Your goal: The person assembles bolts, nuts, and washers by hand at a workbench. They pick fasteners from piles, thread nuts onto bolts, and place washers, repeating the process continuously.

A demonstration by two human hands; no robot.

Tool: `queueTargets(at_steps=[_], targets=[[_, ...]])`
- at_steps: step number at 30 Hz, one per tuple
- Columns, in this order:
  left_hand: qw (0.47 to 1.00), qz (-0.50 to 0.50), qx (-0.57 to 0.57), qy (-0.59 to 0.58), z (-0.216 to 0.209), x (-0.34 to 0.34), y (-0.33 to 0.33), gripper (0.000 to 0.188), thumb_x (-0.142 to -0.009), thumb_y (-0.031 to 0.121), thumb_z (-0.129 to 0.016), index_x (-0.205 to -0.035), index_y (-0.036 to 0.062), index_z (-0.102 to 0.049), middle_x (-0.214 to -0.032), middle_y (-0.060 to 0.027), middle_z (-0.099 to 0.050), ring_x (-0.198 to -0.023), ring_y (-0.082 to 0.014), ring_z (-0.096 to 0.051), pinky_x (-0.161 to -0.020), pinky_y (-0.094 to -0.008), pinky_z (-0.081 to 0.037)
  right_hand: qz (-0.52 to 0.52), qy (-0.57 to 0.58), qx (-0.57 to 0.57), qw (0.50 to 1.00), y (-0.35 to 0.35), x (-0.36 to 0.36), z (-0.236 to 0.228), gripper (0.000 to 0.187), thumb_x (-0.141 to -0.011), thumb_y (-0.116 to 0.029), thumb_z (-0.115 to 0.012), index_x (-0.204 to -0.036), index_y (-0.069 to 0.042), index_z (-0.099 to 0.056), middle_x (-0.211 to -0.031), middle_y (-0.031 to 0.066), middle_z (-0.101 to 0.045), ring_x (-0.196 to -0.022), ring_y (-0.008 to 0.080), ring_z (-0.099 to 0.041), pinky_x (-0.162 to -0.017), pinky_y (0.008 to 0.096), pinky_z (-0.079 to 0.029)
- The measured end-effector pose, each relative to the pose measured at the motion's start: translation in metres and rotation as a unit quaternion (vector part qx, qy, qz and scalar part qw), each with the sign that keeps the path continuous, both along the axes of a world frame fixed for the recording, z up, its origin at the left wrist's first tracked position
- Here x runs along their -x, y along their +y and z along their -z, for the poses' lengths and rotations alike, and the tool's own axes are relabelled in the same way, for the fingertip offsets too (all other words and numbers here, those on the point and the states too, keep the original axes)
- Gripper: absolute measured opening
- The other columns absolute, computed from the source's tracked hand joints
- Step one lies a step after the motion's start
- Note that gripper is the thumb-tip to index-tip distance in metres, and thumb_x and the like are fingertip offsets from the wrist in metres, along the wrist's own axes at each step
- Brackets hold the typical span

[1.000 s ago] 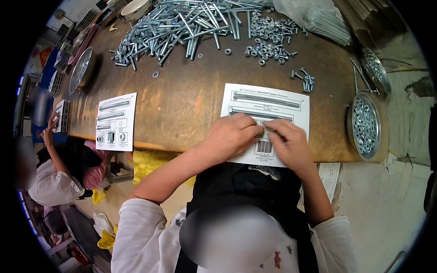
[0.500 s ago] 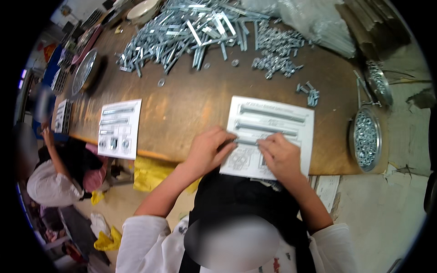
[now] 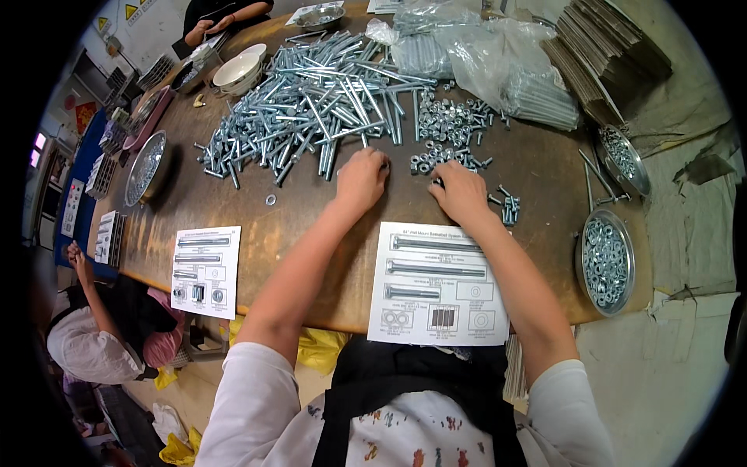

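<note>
My left hand (image 3: pixel 362 180) reaches to the near edge of a heap of long silver bolts (image 3: pixel 311 117), its fingers curled inward. What they hold, if anything, is hidden. My right hand (image 3: pixel 459 191) is beside a pile of silver nuts (image 3: pixel 455 121), fingers bent down toward the table; its fingertips are mostly hidden. A few short bolts (image 3: pixel 507 207) lie just to its right. Nearer to me, a white sheet (image 3: pixel 405 327) carries rows of long bolt shapes and smaller boxed part shapes; I cannot tell whether these are printed or real pieces.
A similar sheet (image 3: pixel 226 268) lies at left, with a loose washer (image 3: pixel 271 200) above it. Metal bowls of small parts stand at right (image 3: pixel 632 268) and left (image 3: pixel 159 167). Bagged bolts (image 3: pixel 537 101) and stacked cardboard (image 3: pixel 615 54) are at the back right. Other people work at left and far back.
Both hands have left the near sheet and moved forward, the left to the bolt heap, the right to the nuts. The view has shifted, showing more of the far table.
</note>
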State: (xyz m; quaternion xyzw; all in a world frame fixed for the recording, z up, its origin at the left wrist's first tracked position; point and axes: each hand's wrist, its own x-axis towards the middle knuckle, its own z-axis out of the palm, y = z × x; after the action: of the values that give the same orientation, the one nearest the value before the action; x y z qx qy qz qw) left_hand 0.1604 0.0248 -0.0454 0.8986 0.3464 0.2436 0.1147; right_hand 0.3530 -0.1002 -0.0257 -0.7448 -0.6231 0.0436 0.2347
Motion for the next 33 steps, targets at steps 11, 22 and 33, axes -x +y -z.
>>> queueTargets(at_steps=[11, 22, 33], targets=[[0.894, 0.108, 0.430, -0.060, -0.081, 0.104, -0.153, 0.027, -0.100, 0.017, -0.054, -0.120, 0.0034, -0.067, -0.086, -0.0049, -0.067, -0.078, -0.0100, -0.059, -0.071, -0.0278, -0.049, -0.059, 0.362, 0.061, 0.928, -0.150, 0.063, -0.063, 0.017, -0.089, -0.012, -0.066, -0.099, 0.000, -0.072, -0.086, 0.0132, -0.070, -0.075, 0.0243, -0.068, -0.067, 0.0314, -0.051], [0.966, 0.074, 0.217, -0.121, -0.037, 0.123, -0.220, 0.020, -0.087, 0.005, -0.069, -0.107, 0.0050, -0.071, -0.085, -0.0109, -0.061, -0.072, -0.0265, -0.062, -0.064, -0.0340, -0.049, -0.077, 0.207, -0.036, 0.975, -0.183, 0.133, -0.021, 0.013, -0.082, -0.011, -0.075, -0.094, -0.007, -0.071, -0.082, 0.0071, -0.062, -0.066, 0.0271, -0.065, -0.058, 0.0359, -0.050], [0.982, 0.121, 0.135, -0.048, -0.038, 0.124, -0.217, 0.032, -0.081, 0.013, -0.077, -0.111, 0.0061, -0.070, -0.088, -0.0099, -0.062, -0.077, -0.0278, -0.061, -0.065, -0.0373, -0.049, -0.107, 0.202, -0.041, 0.973, -0.188, 0.130, -0.017, 0.026, -0.078, -0.001, -0.075, -0.103, -0.003, -0.071, -0.084, 0.0086, -0.064, -0.060, 0.0196, -0.062, -0.053, 0.0304, -0.049]])
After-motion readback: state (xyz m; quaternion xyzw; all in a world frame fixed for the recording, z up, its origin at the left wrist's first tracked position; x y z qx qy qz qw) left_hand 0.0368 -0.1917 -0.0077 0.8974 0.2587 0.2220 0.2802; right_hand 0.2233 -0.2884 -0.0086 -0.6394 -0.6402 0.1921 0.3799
